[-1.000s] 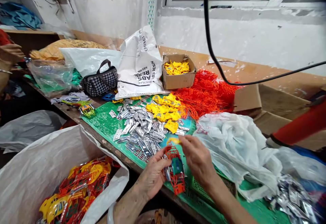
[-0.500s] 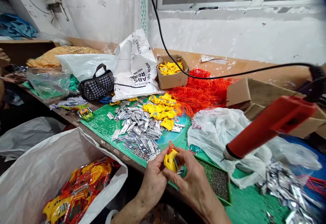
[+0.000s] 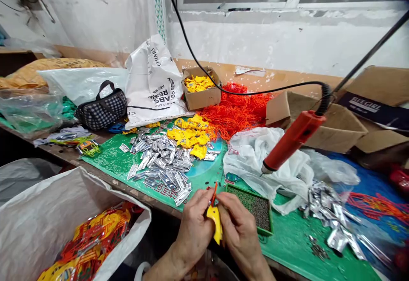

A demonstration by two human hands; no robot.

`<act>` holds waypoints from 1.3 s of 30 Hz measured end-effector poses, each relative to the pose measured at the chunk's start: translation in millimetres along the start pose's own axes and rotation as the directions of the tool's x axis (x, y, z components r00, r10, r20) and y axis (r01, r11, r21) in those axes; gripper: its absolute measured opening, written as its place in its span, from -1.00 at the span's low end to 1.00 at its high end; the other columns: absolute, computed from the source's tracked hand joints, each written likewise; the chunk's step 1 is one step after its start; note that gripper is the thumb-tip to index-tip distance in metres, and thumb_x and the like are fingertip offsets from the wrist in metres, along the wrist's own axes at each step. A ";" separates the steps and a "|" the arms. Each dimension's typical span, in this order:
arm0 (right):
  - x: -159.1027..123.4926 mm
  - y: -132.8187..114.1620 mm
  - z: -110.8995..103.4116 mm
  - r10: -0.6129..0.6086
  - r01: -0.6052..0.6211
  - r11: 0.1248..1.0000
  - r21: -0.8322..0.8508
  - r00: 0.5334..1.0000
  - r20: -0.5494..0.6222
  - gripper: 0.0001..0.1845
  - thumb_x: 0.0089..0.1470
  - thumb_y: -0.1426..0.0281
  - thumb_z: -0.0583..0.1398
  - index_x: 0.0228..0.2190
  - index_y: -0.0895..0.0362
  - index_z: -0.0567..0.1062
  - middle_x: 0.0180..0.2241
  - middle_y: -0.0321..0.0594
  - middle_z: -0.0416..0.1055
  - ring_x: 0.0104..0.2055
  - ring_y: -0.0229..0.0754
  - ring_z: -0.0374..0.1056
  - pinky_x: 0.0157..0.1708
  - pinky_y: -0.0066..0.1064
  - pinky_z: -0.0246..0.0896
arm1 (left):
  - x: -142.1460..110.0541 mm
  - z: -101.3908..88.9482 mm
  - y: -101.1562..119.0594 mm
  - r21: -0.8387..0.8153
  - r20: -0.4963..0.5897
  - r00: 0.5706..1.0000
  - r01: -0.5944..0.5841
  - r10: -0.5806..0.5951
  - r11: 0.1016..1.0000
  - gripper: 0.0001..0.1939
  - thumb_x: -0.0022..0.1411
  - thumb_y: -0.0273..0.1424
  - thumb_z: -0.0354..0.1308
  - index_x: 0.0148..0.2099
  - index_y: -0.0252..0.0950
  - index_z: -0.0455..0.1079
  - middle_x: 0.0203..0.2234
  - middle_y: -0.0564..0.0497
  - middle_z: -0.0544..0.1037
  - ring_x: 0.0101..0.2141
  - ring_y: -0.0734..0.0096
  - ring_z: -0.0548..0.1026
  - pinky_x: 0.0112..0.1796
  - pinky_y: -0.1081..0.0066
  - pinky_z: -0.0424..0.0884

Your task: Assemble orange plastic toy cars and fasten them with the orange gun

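Note:
My left hand (image 3: 195, 223) and my right hand (image 3: 239, 225) are both closed around a yellow plastic piece (image 3: 214, 222) at the table's front edge. A thin red plastic part (image 3: 215, 191) sticks up from its top, between my fingertips. My fingers hide much of both parts. Close by on the right sits a green tray (image 3: 270, 219) of small dark metal pieces. Beyond my hands lies a pile of silvery flat strips (image 3: 166, 161), with more yellow pieces (image 3: 191, 131) behind it. A red electric screwdriver (image 3: 290, 142) hangs from a cable at the right, tip pointing down-left.
An open white sack (image 3: 140, 221) of red and yellow parts stands at lower left. A cardboard box (image 3: 204, 99) of yellow pieces, a heap of red plastic (image 3: 236, 110) and a checkered bag (image 3: 104, 108) sit farther back. Crumpled plastic (image 3: 252, 153) lies under the screwdriver.
The yellow piece has been turned in my hands and now points downward, with the red part upright. My view has swung right; the screwdriver appears farther from me and steeper.

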State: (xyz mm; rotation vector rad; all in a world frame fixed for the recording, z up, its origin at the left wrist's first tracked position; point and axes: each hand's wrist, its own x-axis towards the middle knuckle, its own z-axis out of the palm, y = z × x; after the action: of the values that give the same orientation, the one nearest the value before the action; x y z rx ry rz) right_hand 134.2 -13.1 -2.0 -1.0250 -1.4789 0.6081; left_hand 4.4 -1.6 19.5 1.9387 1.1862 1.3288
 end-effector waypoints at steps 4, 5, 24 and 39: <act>-5.8 -1.6 16.3 -0.067 0.035 0.980 -0.198 0.985 -0.157 -0.67 0.27 0.43 0.05 -0.04 0.09 0.52 -0.13 -0.07 0.55 -0.09 -0.17 0.49 -0.07 -0.37 0.41 | 7.0 9.7 -5.2 0.117 -0.051 0.997 -0.057 0.064 0.991 -0.52 0.17 -0.69 0.00 0.11 -0.39 0.43 -0.26 -0.14 0.55 -0.22 0.26 0.54 -0.24 0.35 0.54; -5.1 -4.2 16.8 -0.007 -0.024 0.979 -0.201 0.989 -0.151 -0.66 0.28 0.39 0.04 -0.04 0.11 0.53 -0.13 -0.05 0.55 -0.09 -0.15 0.48 -0.06 -0.36 0.40 | 8.9 10.5 -6.5 0.164 -0.080 0.991 -0.096 0.111 0.982 -0.54 0.21 -0.66 0.01 0.15 -0.40 0.39 -0.23 -0.16 0.55 -0.19 0.24 0.54 -0.19 0.32 0.54; 0.7 -0.4 -27.6 0.560 -0.521 0.576 0.630 0.813 0.160 -0.16 -0.43 0.29 0.54 0.00 -0.01 0.52 0.08 -0.10 0.48 0.10 0.08 0.41 0.08 -0.12 0.33 | 11.3 -7.0 8.8 0.148 0.016 0.995 -0.098 0.096 0.984 -0.57 0.24 -0.65 0.08 0.12 -0.31 0.41 -0.30 -0.02 0.55 -0.29 0.39 0.53 -0.25 0.46 0.51; -9.7 0.9 -25.6 0.486 -0.374 0.652 0.659 0.874 0.016 -0.19 -0.48 0.28 0.56 -0.06 -0.05 0.58 -0.02 -0.14 0.57 0.00 0.00 0.50 0.01 -0.24 0.41 | 0.0 1.4 19.9 0.472 0.245 0.842 -0.537 0.481 0.699 -0.63 0.41 -0.53 -0.15 0.16 -0.50 0.31 -0.41 -0.09 0.52 -0.38 0.25 0.45 -0.31 0.27 0.50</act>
State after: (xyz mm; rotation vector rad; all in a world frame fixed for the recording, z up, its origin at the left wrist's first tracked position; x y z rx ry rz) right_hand 158.5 -25.6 -2.8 -0.8337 -0.7505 1.2529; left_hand 13.1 -11.4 34.5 2.8714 1.0694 1.2005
